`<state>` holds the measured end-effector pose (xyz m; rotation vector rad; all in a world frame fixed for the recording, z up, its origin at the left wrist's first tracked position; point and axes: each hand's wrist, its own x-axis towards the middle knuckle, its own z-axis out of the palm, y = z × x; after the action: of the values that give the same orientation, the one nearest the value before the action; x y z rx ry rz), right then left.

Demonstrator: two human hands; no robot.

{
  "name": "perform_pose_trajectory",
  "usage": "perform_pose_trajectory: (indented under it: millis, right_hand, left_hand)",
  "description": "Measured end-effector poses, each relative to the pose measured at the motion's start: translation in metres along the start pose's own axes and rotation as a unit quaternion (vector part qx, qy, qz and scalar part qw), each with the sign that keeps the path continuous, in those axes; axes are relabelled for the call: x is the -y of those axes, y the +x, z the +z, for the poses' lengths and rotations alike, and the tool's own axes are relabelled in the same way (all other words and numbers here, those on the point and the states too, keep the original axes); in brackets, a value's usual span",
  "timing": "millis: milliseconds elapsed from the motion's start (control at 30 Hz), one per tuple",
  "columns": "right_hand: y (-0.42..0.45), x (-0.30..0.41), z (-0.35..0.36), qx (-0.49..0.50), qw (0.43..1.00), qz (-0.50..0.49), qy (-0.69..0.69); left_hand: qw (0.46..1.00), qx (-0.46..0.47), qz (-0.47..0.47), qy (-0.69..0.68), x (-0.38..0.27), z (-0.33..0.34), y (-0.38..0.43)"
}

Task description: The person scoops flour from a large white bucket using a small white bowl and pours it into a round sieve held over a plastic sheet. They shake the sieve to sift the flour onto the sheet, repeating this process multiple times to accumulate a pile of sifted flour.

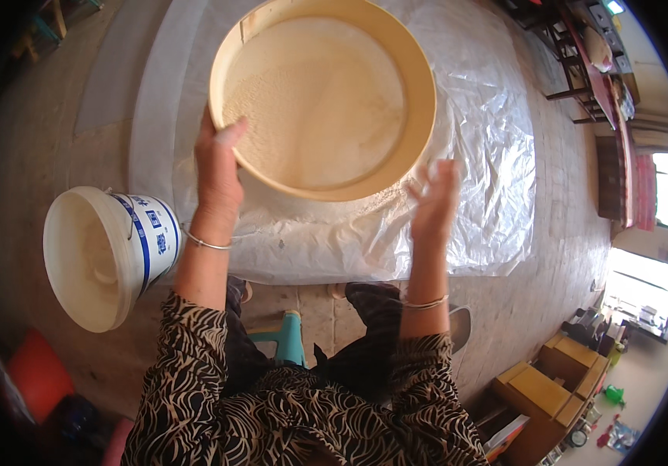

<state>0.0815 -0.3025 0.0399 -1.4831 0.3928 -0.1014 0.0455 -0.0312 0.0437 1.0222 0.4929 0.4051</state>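
Note:
My left hand (220, 163) grips the near left rim of a large round sieve (421, 110), its thumb inside over the edge. Pale flour-like powder (276, 116) covers part of the mesh, with coarser grains towards the left. My right hand (436, 201), blurred, is off the rim at the lower right, fingers apart and nothing in it. Under the sieve lies a clear plastic sheet (485, 204); some powder (389, 198) shows on it below the rim. The sieve hides the rest of what is beneath.
A white bucket (153, 233) with blue print and a wire handle stands at the left, pale residue inside. A teal stool (290, 341) is between my legs. Wooden cabinets (544, 390) are at the lower right, a long table (599, 87) at the upper right, a red object (40, 367) lower left.

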Motion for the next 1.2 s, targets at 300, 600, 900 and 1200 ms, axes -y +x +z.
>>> perform_pose_trajectory:
  millis: [300, 600, 900, 1200]
  right_hand:
    - [0.027, 0.001, -0.017, 0.287, 0.935, 0.043, 0.206]
    - [0.034, 0.005, -0.03, 0.157, 0.975, 0.044, 0.151]
    - [0.016, -0.014, -0.017, 0.112, 0.984, 0.061, 0.123]
    - [-0.022, -0.003, 0.023, 0.131, 0.99, 0.003, 0.06]
  left_hand:
    - [0.996, 0.062, -0.061, 0.013, -0.016, -0.012, 0.012]
    - [0.975, 0.152, 0.066, 0.145, -0.002, 0.02, -0.014]
    - [0.992, 0.113, 0.022, 0.052, 0.006, 0.013, -0.018]
    - [0.994, 0.058, -0.086, -0.027, 0.0, -0.005, -0.002]
